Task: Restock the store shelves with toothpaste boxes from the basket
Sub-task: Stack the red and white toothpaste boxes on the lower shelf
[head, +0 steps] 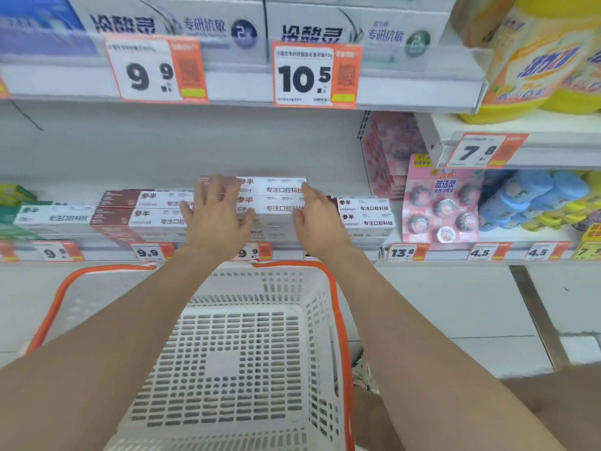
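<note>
The white basket (320, 320) with orange handles fills the bottom centre. Above it, at mid-frame, the left hand (216, 216) lies flat, fingers spread, on the stacked toothpaste boxes (276, 190) on the shelf (107, 255). The right hand (313, 218) touches the stack's right end with straight fingers.

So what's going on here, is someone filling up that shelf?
Yes, a person is stocking the shelf by hand. Both hands are on a stack of white toothpaste boxes in the middle of it. The left hand lies flat with fingers spread over the stack's left part, and the right hand is against its right end. The white basket with orange handles below shows no boxes inside, so the restocking looks nearly done.
</note>
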